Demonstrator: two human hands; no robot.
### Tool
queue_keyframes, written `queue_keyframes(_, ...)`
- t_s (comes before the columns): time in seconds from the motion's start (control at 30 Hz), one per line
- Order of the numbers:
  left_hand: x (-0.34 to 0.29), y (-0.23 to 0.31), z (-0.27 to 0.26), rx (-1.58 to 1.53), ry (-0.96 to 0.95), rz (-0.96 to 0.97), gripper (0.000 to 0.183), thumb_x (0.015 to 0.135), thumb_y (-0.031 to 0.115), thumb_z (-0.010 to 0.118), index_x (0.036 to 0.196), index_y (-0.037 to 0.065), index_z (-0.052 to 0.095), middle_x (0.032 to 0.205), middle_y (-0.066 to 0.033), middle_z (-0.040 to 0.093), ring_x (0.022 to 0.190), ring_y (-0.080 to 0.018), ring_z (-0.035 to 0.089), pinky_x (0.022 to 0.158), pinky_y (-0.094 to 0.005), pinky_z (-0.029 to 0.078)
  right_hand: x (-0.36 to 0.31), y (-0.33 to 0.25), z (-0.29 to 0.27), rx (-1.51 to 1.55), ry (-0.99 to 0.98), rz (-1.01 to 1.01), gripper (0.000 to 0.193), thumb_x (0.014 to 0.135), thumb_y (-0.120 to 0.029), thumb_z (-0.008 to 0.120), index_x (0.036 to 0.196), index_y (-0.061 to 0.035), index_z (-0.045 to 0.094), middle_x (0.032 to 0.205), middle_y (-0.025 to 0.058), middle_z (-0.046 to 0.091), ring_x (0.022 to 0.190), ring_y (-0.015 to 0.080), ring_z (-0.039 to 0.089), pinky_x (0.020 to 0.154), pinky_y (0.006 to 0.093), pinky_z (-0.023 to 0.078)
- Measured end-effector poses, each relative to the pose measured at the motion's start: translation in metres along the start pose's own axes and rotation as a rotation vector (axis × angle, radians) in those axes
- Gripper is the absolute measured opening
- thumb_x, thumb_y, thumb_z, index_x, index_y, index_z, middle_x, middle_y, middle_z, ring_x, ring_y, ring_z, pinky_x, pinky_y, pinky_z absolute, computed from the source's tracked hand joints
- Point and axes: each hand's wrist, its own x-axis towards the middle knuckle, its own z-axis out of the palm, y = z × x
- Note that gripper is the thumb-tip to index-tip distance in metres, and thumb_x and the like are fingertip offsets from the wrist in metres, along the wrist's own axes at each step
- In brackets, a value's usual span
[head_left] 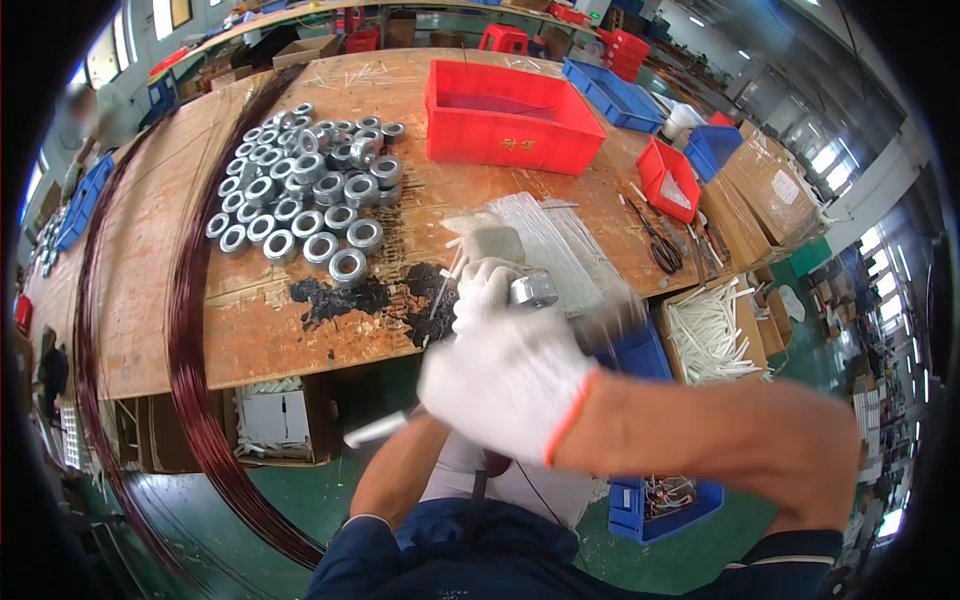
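My left hand (482, 292), in a white glove, is at the table's front edge, its fingers closed against a silver metal ring (535, 290). The right glove partly hides this grip. My right hand (512, 375), in a white glove with an orange cuff, crosses in front of the left, closed in a fist. A white handle (375, 430) sticks out on its left side, and a motion-smeared head (612, 318) shows on the other, like a hammer. Just beyond my left fingers sits a greyish block (494, 244). Many similar rings (290, 185) lie piled at left on the table.
Long bundles of dark red wire (190, 300) run across the wooden table (290, 355) at left. A red bin (515, 140) stands at the back. Scissors (664, 250) lie at right, near a small red tray (667, 180). Below is a box of white tubes (710, 330).
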Motion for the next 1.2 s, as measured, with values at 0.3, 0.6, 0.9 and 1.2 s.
queue_keyframes(0.3, 0.015, -0.028, -0.022, -0.076, -0.271, 0.215, 0.052, 0.080, 0.044, 0.087, 0.107, 0.004, 0.069, 0.115, -0.0162, 0.065, 0.118, -0.0422, 0.057, 0.100, -0.0502, 0.048, 0.126, 0.148, 0.034, 0.062, -0.355, 0.140, 0.022, 0.088, -0.017, 0.067, 0.105, -0.0095, 0.080, 0.098, 0.0157, 0.079, 0.097, 0.0366, 0.079, 0.077, 0.0533, 0.063)
queue_keyframes(0.6, 0.017, -0.033, -0.028, -0.140, -0.334, 0.222, 0.021, 0.095, 0.018, 0.061, 0.105, 0.001, 0.063, 0.120, -0.0204, 0.062, 0.121, -0.0425, 0.055, 0.105, -0.0489, 0.045, 0.086, 0.217, 0.148, 0.356, 0.110, 0.072, 0.013, 0.089, -0.020, 0.066, 0.092, -0.0105, 0.074, 0.079, 0.0190, 0.073, 0.076, 0.0385, 0.075, 0.070, 0.0515, 0.060)
queue_keyframes(0.9, 0.008, -0.030, -0.025, -0.095, -0.314, 0.106, 0.024, 0.108, 0.020, 0.047, 0.104, 0.000, 0.061, 0.123, -0.0217, 0.058, 0.121, -0.0434, 0.052, 0.106, -0.0459, 0.044, 0.000, 0.172, 0.015, 0.967, 0.599, 0.720, 0.048, 0.111, -0.044, 0.057, 0.081, -0.0063, 0.061, 0.058, 0.0041, 0.056, 0.044, 0.0180, 0.059, 0.043, 0.0346, 0.046)
queue_keyframes(1.2, 0.015, -0.018, -0.019, -0.078, -0.260, 0.078, 0.039, 0.110, 0.031, 0.040, 0.102, 0.001, 0.064, 0.116, -0.0193, 0.062, 0.117, -0.0419, 0.053, 0.103, -0.0482, 0.043, -0.229, -0.131, 0.144, 2.423, 0.013, 0.952, 0.055, 0.115, -0.049, 0.046, 0.128, 0.0035, 0.057, 0.081, 0.0073, 0.059, 0.056, 0.0146, 0.058, 0.050, 0.0301, 0.051)
